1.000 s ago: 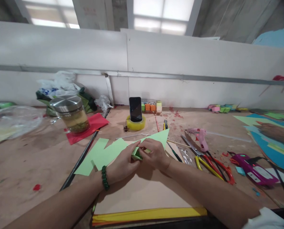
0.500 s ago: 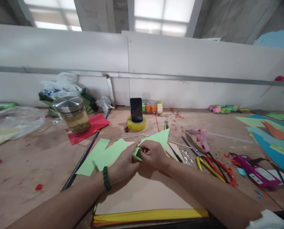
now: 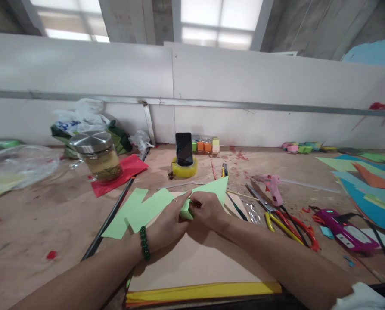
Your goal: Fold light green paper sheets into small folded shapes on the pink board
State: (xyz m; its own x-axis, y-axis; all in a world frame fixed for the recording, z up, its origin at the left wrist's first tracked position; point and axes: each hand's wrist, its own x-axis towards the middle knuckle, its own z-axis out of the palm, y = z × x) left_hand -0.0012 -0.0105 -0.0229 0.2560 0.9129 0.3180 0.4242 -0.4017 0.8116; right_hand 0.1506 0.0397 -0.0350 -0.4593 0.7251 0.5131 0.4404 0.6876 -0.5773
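Note:
Between my two hands is a small folded light-green paper box (image 3: pixel 186 209). My left hand (image 3: pixel 169 219), with a green bead bracelet (image 3: pixel 144 243) at the wrist, grips its left side. The fingers of my right hand (image 3: pixel 210 211) are bent against its right side, and their tips are partly hidden. Both hands are above a stack of paper with a pale peach top sheet (image 3: pixel 218 262). Beyond them lie cut light-green sheets (image 3: pixel 155 207), one with a pointed corner (image 3: pixel 216 188).
To the right lie scissors (image 3: pixel 296 228), a pink glue gun (image 3: pixel 271 187), and a purple device (image 3: pixel 346 230) with a cord. A phone (image 3: pixel 184 148) stands in a yellow tape roll (image 3: pixel 186 170). At left, a lidded tea jar (image 3: pixel 100 159) rests on red paper (image 3: pixel 132 167).
The green paper box has turned slightly between my hands, so a flatter side faces me. Both hands stay in nearly the same place.

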